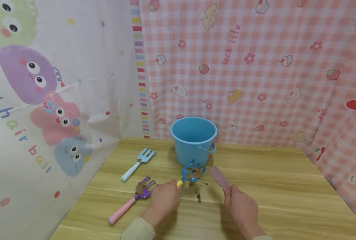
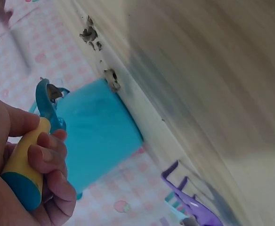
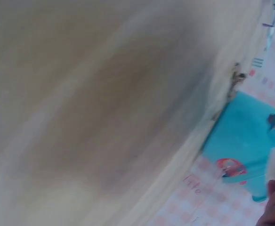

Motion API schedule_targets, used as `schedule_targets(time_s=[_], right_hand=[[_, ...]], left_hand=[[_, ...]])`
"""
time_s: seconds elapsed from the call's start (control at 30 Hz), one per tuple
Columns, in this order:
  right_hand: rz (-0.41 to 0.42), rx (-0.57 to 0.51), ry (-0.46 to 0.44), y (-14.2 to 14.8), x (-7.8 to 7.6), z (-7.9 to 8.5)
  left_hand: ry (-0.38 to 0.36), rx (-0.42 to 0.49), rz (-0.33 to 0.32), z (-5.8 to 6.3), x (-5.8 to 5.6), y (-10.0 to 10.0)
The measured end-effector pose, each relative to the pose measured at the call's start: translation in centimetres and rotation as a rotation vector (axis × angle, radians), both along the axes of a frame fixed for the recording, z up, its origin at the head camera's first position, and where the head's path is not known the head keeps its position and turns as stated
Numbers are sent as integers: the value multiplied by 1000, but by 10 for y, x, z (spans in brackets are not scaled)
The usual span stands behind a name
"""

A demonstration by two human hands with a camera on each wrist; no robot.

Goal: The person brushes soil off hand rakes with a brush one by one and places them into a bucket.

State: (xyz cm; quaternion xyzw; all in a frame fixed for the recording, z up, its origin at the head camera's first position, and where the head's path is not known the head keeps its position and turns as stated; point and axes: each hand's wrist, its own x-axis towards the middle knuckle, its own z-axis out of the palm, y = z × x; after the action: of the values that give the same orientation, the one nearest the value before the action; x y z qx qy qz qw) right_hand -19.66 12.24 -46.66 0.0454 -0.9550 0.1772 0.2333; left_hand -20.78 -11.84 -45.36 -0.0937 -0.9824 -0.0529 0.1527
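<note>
My left hand (image 1: 164,200) grips the yellow handle (image 2: 28,153) of a blue toy hand rake (image 1: 183,174). Brown clumps cling among its prongs, which overlap the lower front of a light-blue bucket (image 1: 192,151) in the head view. In my right hand (image 1: 240,205) is a slim, mauve, brush-like tool (image 1: 220,177), held by its near end. Its blurred far part points toward the rake, with a gap between them. Brown crumbs (image 1: 199,196) lie on the table below the rake.
A pink-handled purple toy fork (image 1: 122,210) with a brown clump lies left of my left hand. Beyond it rests a light-blue toy fork (image 1: 131,171). The wooden table (image 1: 285,186) ends at a pink checked curtain (image 1: 255,110) behind the bucket.
</note>
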Motion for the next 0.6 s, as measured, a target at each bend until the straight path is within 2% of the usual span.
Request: schedule_targets(time_s=[0.17, 0.37, 0.5, 0.6], right_hand=[[85, 4, 55, -13, -3, 0], [29, 85, 52, -11, -4, -6], [29, 106, 59, -7, -6, -5], [6, 103, 8, -1, -7, -3]], left_hand=[[19, -45, -64, 2, 6, 5], [103, -82, -77, -3, 9, 7], [110, -91, -65, -3, 7, 7], [84, -92, -41, -1, 5, 6]])
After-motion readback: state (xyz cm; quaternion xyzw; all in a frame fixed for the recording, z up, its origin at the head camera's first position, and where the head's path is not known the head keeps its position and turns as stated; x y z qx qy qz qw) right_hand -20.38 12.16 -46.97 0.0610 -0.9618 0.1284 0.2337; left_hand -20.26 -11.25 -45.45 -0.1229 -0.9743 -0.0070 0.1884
